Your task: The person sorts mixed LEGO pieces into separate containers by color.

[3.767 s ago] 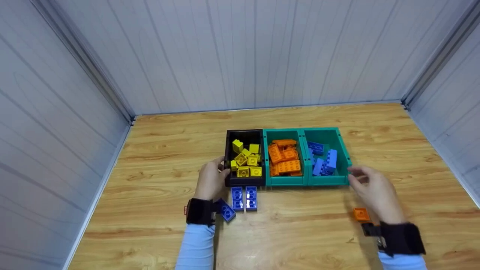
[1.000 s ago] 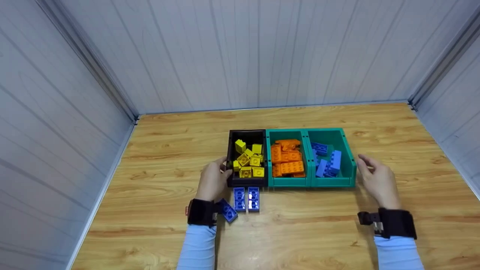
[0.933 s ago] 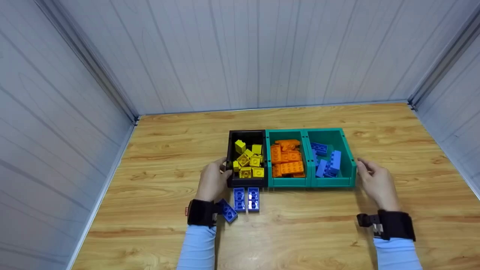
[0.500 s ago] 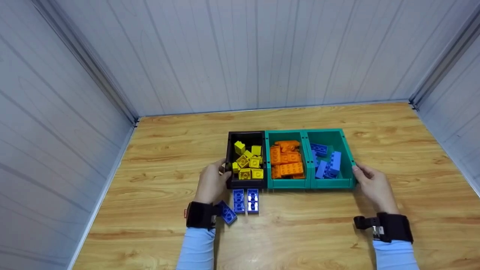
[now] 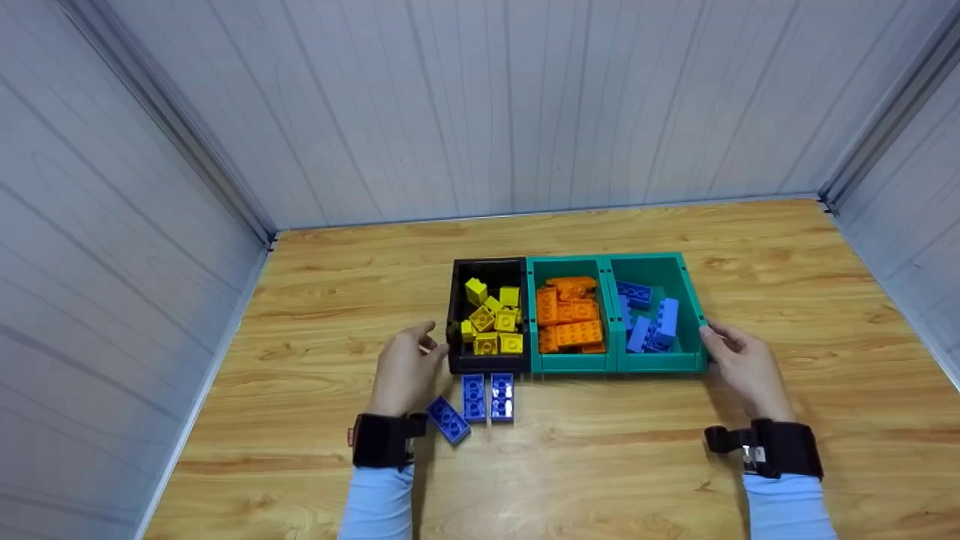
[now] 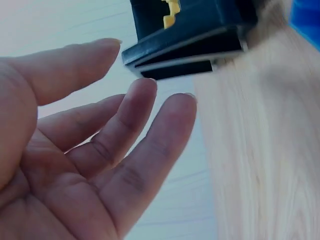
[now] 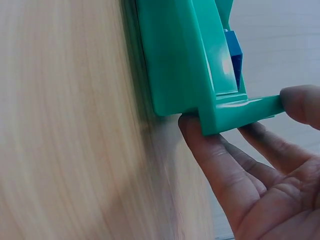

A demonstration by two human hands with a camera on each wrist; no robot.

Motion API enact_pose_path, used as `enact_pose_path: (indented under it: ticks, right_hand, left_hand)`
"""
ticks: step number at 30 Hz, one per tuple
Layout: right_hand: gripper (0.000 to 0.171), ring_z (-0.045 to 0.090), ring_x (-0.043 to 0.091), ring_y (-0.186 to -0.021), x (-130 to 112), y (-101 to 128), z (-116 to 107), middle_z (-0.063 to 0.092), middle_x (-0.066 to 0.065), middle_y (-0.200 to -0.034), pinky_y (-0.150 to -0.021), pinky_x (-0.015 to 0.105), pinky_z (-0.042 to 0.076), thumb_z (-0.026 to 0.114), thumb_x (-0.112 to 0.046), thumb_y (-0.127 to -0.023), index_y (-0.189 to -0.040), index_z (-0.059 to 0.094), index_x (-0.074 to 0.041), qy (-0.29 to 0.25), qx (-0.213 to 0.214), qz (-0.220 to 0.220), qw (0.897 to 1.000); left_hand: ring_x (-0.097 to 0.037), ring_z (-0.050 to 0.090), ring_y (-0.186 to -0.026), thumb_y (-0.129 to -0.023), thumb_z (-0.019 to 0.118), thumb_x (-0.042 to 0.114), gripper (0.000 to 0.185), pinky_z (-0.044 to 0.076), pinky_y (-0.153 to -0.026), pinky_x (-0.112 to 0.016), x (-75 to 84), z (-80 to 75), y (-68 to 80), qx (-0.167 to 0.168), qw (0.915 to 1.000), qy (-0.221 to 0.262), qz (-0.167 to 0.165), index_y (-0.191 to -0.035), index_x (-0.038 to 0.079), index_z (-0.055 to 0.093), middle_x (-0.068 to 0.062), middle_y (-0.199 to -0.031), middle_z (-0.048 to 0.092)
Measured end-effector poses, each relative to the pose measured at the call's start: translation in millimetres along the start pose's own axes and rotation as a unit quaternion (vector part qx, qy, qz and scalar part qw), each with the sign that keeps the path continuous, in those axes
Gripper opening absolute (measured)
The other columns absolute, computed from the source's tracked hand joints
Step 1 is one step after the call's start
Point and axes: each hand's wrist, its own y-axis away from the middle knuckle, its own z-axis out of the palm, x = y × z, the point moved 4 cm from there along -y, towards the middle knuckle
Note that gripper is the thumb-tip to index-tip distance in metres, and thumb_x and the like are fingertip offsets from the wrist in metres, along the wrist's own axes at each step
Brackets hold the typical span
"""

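Observation:
My left hand [image 5: 403, 371] is just left of the black bin [image 5: 489, 364], which holds several yellow bricks [image 5: 505, 321]. In the left wrist view its fingers are loosely spread with nothing between them, the fingertips [image 6: 181, 107] near the bin's corner. My right hand [image 5: 750, 375] grips the near right corner of the right green bin [image 5: 660, 364], thumb at the rim and fingers beneath, as the right wrist view shows. Several blue bricks [image 5: 665, 322] lie in that bin. Between the two stands another green bin [image 5: 574, 364] with several orange bricks [image 5: 579, 334].
Two blue bricks [image 5: 502, 397] lie side by side, studs down, in front of the black bin. A third blue brick [image 5: 448, 420] lies slanted beside my left wrist. Pale panel walls [image 5: 480, 112] enclose the wooden table [image 5: 585, 465] at the back and sides.
My left hand has let go of the black bin and drawn back leftward. My right hand has closed on the green bin's corner. The orange brick seen earlier near my right wrist is gone from there.

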Motion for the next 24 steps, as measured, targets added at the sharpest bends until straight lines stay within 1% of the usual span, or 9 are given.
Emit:
enact_pose_path:
  ticks: [2, 3, 6, 9, 11, 14, 17, 20, 24]
  right_hand:
    - [0.075, 0.045, 0.037, -0.129, 0.2, 0.1, 0.0, 0.049, 0.028, -0.141, -0.077, 0.007, 0.042, 0.045, -0.054, -0.100, -0.147, 0.041, 0.003, -0.003, -0.002, 0.001, 1.000]
    - [0.075, 0.045, 0.037, -0.129, 0.3, 0.1, 0.0, 0.049, 0.028, -0.141, -0.077, 0.007, 0.042, 0.045, -0.054, -0.100, -0.147, 0.041, 0.003, -0.004, -0.002, 0.002, 1.000]
    - [0.075, 0.046, 0.038, -0.129, 0.2, 0.0, -0.1, 0.049, 0.029, -0.140, -0.077, 0.007, 0.042, 0.045, -0.054, -0.100, -0.147, 0.041, 0.004, -0.001, -0.002, 0.000, 1.000]
    - [0.075, 0.046, 0.038, -0.128, -0.2, -0.8, 0.5, 0.049, 0.029, -0.140, -0.077, 0.007, 0.042, 0.045, -0.055, -0.100, -0.147, 0.042, 0.004, 0.003, -0.003, -0.002, 1.000]
    - [0.075, 0.046, 0.038, -0.129, 0.0, -0.7, 0.2, 0.049, 0.029, -0.140, -0.078, 0.008, 0.042, 0.045, -0.055, -0.100, -0.146, 0.042, 0.004, 0.004, -0.002, -0.003, 1.000]
    - [0.075, 0.047, 0.038, -0.129, -0.2, -0.9, 0.1, 0.049, 0.029, -0.140, -0.079, 0.008, 0.042, 0.045, -0.055, -0.100, -0.146, 0.043, 0.004, 0.005, -0.002, -0.006, 1.000]
    - [0.074, 0.047, 0.038, -0.128, -1.0, -1.0, -0.3, 0.050, 0.029, -0.140, -0.078, 0.007, 0.042, 0.046, -0.054, -0.100, -0.146, 0.043, 0.004, 0.008, -0.002, -0.010, 1.000]
    - [0.073, 0.048, 0.039, -0.127, -1.7, -1.3, -0.7, 0.050, 0.029, -0.139, -0.078, 0.008, 0.042, 0.046, -0.053, -0.101, -0.146, 0.043, 0.004, 0.010, -0.002, -0.013, 1.000]
    - [0.073, 0.048, 0.038, -0.126, -1.2, -1.1, -0.7, 0.050, 0.029, -0.139, -0.078, 0.008, 0.042, 0.046, -0.053, -0.101, -0.146, 0.043, 0.004, 0.008, -0.003, -0.012, 1.000]
  left_hand:
    - [-0.020, 0.063, -0.078, -0.092, 0.071, 0.018, 0.048, 0.053, -0.068, -0.035, -1.6, -2.1, 7.7, -0.006, 0.9999, -0.015, -0.005, -0.134, -0.003, 0.058, -0.009, -0.099, 0.068]
    - [-0.022, 0.063, -0.082, -0.091, 0.072, 0.019, 0.049, 0.054, -0.070, -0.036, -2.2, -1.9, 12.1, -0.014, 0.9996, -0.022, -0.008, -0.134, -0.003, 0.058, -0.011, -0.103, 0.068]
    - [-0.029, 0.064, -0.094, -0.089, 0.076, 0.022, 0.054, 0.055, -0.082, -0.041, -2.7, 2.9, 27.2, -0.053, 0.9972, -0.052, -0.002, -0.132, -0.005, 0.059, -0.018, -0.113, 0.066]
    - [-0.035, 0.063, -0.101, -0.084, 0.079, 0.025, 0.059, 0.052, -0.089, -0.047, -2.4, 11.5, 41.3, -0.095, 0.9908, -0.094, 0.025, -0.130, -0.007, 0.060, -0.023, -0.116, 0.063]
    - [-0.039, 0.061, -0.104, -0.081, 0.083, 0.027, 0.059, 0.050, -0.091, -0.050, -1.7, 17.5, 48.6, -0.112, 0.9841, -0.127, 0.053, -0.126, -0.007, 0.063, -0.024, -0.115, 0.063]
    - [-0.042, 0.061, -0.102, -0.077, 0.085, 0.027, 0.060, 0.050, -0.089, -0.053, -2.6, 24.7, 56.1, -0.125, 0.9762, -0.160, 0.075, -0.122, -0.006, 0.065, -0.026, -0.115, 0.063]
    - [-0.044, 0.060, -0.101, -0.076, 0.086, 0.025, 0.057, 0.051, -0.089, -0.054, -3.6, 28.7, 61.1, -0.127, 0.9732, -0.173, 0.082, -0.120, -0.005, 0.066, -0.027, -0.116, 0.061]
    - [-0.042, 0.060, -0.098, -0.075, 0.086, 0.021, 0.054, 0.052, -0.086, -0.053, -2.0, 30.7, 64.8, -0.130, 0.9708, -0.179, 0.093, -0.119, -0.005, 0.067, -0.026, -0.112, 0.062]
    - [-0.036, 0.059, -0.091, -0.072, 0.086, 0.019, 0.046, 0.053, -0.080, -0.048, 4.2, 32.8, 70.4, -0.147, 0.9609, -0.203, 0.118, -0.110, -0.003, 0.071, -0.020, -0.103, 0.064]
